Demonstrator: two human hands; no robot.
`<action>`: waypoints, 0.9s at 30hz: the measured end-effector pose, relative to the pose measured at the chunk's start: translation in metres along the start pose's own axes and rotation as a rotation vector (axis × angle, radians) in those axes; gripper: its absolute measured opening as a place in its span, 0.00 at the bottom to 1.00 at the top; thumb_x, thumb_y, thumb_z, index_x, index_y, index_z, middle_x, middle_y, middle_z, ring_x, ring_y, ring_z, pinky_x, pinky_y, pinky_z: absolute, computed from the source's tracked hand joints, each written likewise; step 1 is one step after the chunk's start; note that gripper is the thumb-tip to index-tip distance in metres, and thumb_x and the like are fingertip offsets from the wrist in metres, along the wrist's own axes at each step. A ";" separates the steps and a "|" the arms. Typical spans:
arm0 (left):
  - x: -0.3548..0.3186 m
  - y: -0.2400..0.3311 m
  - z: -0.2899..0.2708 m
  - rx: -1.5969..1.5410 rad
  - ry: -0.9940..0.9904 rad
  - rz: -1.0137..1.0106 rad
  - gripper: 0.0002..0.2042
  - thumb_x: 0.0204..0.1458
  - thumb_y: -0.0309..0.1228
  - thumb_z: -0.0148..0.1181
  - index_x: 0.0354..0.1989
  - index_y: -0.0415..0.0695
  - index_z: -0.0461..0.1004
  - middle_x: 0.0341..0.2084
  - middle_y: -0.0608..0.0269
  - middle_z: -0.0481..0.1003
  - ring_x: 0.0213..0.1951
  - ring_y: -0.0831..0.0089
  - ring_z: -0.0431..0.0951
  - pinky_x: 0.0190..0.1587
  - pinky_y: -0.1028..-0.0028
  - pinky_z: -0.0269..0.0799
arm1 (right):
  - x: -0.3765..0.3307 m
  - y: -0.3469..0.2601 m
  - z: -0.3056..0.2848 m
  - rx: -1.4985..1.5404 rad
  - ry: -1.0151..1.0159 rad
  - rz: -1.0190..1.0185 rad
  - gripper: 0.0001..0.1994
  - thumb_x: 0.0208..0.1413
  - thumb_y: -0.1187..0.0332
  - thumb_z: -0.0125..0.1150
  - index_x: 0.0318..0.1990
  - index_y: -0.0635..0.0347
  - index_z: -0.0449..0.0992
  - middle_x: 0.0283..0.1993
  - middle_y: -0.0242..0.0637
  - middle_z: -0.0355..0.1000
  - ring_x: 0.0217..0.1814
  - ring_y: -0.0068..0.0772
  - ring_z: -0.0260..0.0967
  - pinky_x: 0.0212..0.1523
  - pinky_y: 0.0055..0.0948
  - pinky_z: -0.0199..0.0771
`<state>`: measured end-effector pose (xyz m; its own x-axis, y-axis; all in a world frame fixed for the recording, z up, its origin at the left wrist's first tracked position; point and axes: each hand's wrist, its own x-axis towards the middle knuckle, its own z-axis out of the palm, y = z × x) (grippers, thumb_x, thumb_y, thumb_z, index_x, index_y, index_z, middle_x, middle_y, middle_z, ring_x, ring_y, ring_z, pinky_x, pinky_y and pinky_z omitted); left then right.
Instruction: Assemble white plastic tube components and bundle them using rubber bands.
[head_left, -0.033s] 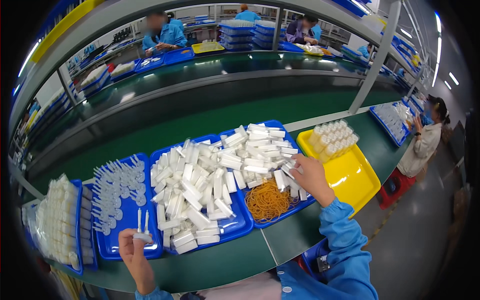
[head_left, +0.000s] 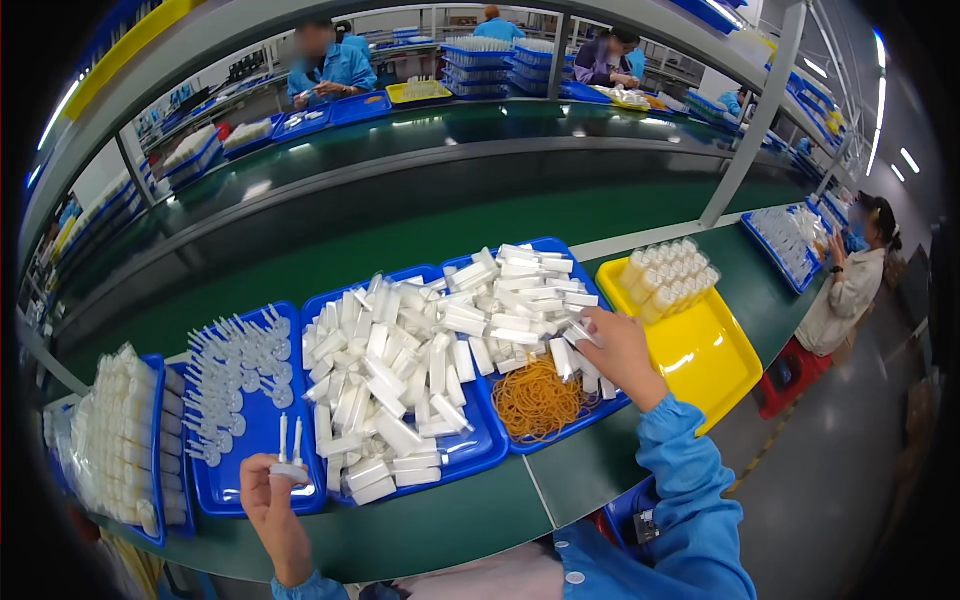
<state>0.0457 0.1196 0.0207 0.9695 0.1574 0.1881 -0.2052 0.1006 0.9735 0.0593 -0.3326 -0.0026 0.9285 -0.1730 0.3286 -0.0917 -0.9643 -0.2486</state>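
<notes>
My left hand (head_left: 270,505) pinches a round whitish base with two thin upright stems (head_left: 290,470) by its edge, over the near edge of a blue tray (head_left: 262,440). In that tray lie many clear stemmed pieces (head_left: 235,365). My right hand (head_left: 620,350) reaches over the right end of another blue tray (head_left: 565,432), fingers closed on a white block-shaped piece with a clear end (head_left: 578,332). Around it are loose white block-shaped pieces (head_left: 515,290) and a heap of tan rubber bands (head_left: 540,400). More such white pieces (head_left: 380,375) fill the middle blue tray (head_left: 480,455).
To the right stands a yellow tray (head_left: 705,375) with upright clear-and-cream cylinders (head_left: 665,280) at its far end. Stacked cream cylinders (head_left: 115,440) stand at far left. A metal post (head_left: 750,125) rises behind. Beyond the green belt (head_left: 430,215), co-workers sit; another person (head_left: 850,280) works at right.
My left hand and its stemmed piece have shifted very slightly up and to the right. My right hand stays almost where it was, at the same white pieces.
</notes>
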 end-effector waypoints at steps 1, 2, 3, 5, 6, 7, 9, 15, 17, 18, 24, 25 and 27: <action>-0.002 -0.002 0.001 -0.021 0.001 -0.012 0.05 0.57 0.26 0.53 0.39 0.40 0.66 0.31 0.62 0.70 0.33 0.73 0.74 0.38 0.76 0.70 | 0.002 0.004 0.014 -0.042 0.050 -0.061 0.20 0.43 0.64 0.66 0.46 0.52 0.72 0.37 0.38 0.73 0.43 0.42 0.70 0.44 0.45 0.62; -0.005 -0.003 0.004 -0.046 0.003 -0.024 0.05 0.57 0.26 0.53 0.39 0.40 0.66 0.31 0.62 0.70 0.33 0.73 0.74 0.38 0.76 0.70 | 0.003 0.002 0.015 -0.036 0.032 -0.050 0.20 0.43 0.64 0.66 0.46 0.53 0.72 0.37 0.39 0.73 0.43 0.42 0.70 0.43 0.44 0.63; -0.008 -0.001 0.007 -0.069 -0.015 -0.029 0.07 0.56 0.27 0.56 0.38 0.40 0.67 0.32 0.64 0.69 0.34 0.76 0.72 0.39 0.77 0.68 | 0.004 -0.001 0.015 -0.032 0.013 -0.037 0.20 0.43 0.65 0.66 0.46 0.53 0.72 0.37 0.39 0.73 0.43 0.43 0.69 0.43 0.43 0.64; -0.011 -0.007 0.007 -0.026 -0.082 0.012 0.06 0.58 0.29 0.55 0.39 0.41 0.66 0.32 0.63 0.70 0.34 0.75 0.74 0.38 0.76 0.70 | 0.006 -0.002 0.010 0.023 -0.046 -0.011 0.19 0.43 0.65 0.65 0.46 0.55 0.72 0.37 0.40 0.72 0.43 0.43 0.69 0.43 0.42 0.66; -0.012 -0.008 0.007 -0.002 -0.115 0.035 0.06 0.59 0.30 0.54 0.39 0.42 0.66 0.31 0.63 0.70 0.34 0.75 0.74 0.38 0.76 0.71 | 0.006 0.002 0.004 0.073 -0.088 0.002 0.19 0.43 0.65 0.65 0.46 0.56 0.72 0.37 0.40 0.72 0.42 0.44 0.70 0.42 0.42 0.67; -0.014 -0.005 0.010 0.000 -0.137 0.002 0.06 0.58 0.29 0.54 0.38 0.41 0.66 0.31 0.63 0.70 0.34 0.75 0.74 0.39 0.74 0.71 | 0.004 0.007 0.000 0.122 -0.129 0.016 0.19 0.43 0.66 0.65 0.46 0.57 0.73 0.37 0.41 0.72 0.41 0.44 0.70 0.41 0.41 0.68; -0.015 -0.007 0.010 -0.004 -0.147 -0.006 0.06 0.58 0.28 0.55 0.38 0.41 0.66 0.31 0.63 0.70 0.33 0.75 0.74 0.39 0.74 0.71 | 0.000 0.015 0.001 0.124 -0.095 -0.048 0.18 0.43 0.68 0.65 0.44 0.59 0.72 0.35 0.41 0.71 0.38 0.44 0.70 0.39 0.38 0.70; -0.021 -0.001 0.020 -0.134 -0.104 -0.136 0.08 0.52 0.25 0.59 0.37 0.40 0.68 0.32 0.61 0.72 0.34 0.74 0.75 0.40 0.74 0.72 | -0.017 -0.018 -0.020 0.505 0.126 0.079 0.15 0.46 0.75 0.65 0.41 0.61 0.70 0.35 0.38 0.68 0.32 0.31 0.68 0.33 0.27 0.70; -0.029 -0.002 0.025 -0.202 -0.152 -0.199 0.09 0.49 0.23 0.61 0.37 0.39 0.68 0.34 0.60 0.73 0.36 0.73 0.76 0.41 0.73 0.73 | -0.028 -0.042 -0.033 0.723 0.146 0.154 0.12 0.54 0.73 0.61 0.45 0.60 0.68 0.37 0.33 0.67 0.35 0.20 0.65 0.34 0.21 0.67; -0.035 -0.002 0.032 -0.250 -0.221 -0.219 0.09 0.49 0.21 0.61 0.37 0.39 0.69 0.34 0.59 0.73 0.37 0.73 0.76 0.42 0.73 0.73 | -0.037 -0.057 -0.040 0.894 0.095 0.173 0.12 0.56 0.71 0.59 0.46 0.60 0.67 0.38 0.32 0.67 0.36 0.20 0.65 0.36 0.20 0.67; -0.060 0.001 0.070 -0.148 -0.665 -0.189 0.08 0.48 0.18 0.62 0.37 0.36 0.73 0.34 0.57 0.74 0.39 0.70 0.76 0.44 0.71 0.73 | -0.068 -0.116 -0.031 1.576 -0.257 0.213 0.12 0.64 0.64 0.50 0.50 0.59 0.65 0.39 0.32 0.69 0.43 0.21 0.65 0.46 0.23 0.65; -0.059 0.001 0.073 -0.111 -0.708 -0.169 0.08 0.49 0.19 0.62 0.37 0.36 0.73 0.34 0.57 0.74 0.39 0.71 0.75 0.44 0.71 0.72 | -0.070 -0.120 -0.027 1.611 -0.266 0.225 0.12 0.64 0.64 0.50 0.50 0.59 0.65 0.39 0.33 0.69 0.43 0.22 0.65 0.47 0.23 0.65; -0.057 0.002 0.078 -0.036 -0.795 -0.122 0.07 0.50 0.21 0.62 0.38 0.35 0.74 0.35 0.56 0.74 0.39 0.71 0.75 0.44 0.72 0.72 | -0.072 -0.126 -0.022 1.683 -0.280 0.242 0.11 0.64 0.64 0.50 0.49 0.59 0.65 0.39 0.34 0.70 0.43 0.22 0.66 0.47 0.24 0.65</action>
<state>0.0005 0.0340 0.0219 0.7882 -0.6015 0.1299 -0.0823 0.1060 0.9909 -0.0038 -0.2026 0.0249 0.9978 -0.0574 0.0318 0.0504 0.3608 -0.9313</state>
